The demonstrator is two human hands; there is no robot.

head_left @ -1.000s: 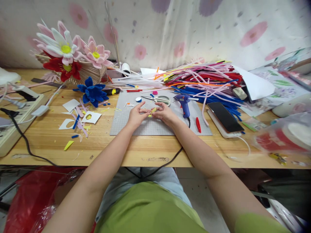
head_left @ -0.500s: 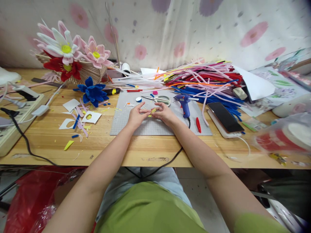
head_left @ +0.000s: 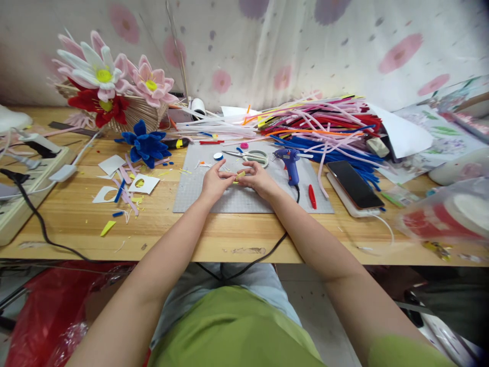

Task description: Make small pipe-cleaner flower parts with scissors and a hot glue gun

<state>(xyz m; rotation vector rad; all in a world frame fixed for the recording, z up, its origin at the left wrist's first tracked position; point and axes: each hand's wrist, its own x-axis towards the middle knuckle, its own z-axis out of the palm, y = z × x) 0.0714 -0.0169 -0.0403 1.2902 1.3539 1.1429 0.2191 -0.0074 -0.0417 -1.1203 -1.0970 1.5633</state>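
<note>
Over the grey cutting mat (head_left: 244, 204), a small yellow strip (head_left: 241, 175) is pinched between my two hands. My left hand (head_left: 217, 181) closes thumb and fingertips on its left end. From the other side, my right hand (head_left: 259, 179) grips it the same way; fingers hide part of the strip. Just beyond the hands lie scissors (head_left: 256, 157) with pale green handles. A blue hot glue gun (head_left: 289, 164) rests to the right of my right hand, and a small blue-rimmed white cap (head_left: 217, 156) sits past my left hand.
Pipe cleaners (head_left: 324, 120) are heaped at the back. Fluffy flowers (head_left: 103, 76) and a blue flower (head_left: 143, 145) stand left, near paper scraps (head_left: 144, 184). A phone (head_left: 355, 184) lies right, beside a bagged cup (head_left: 443, 219). The glue gun's cord (head_left: 273, 248) crosses the table edge.
Both hands stay in nearly the same place. The yellow strip between the fingertips has shifted very slightly.
</note>
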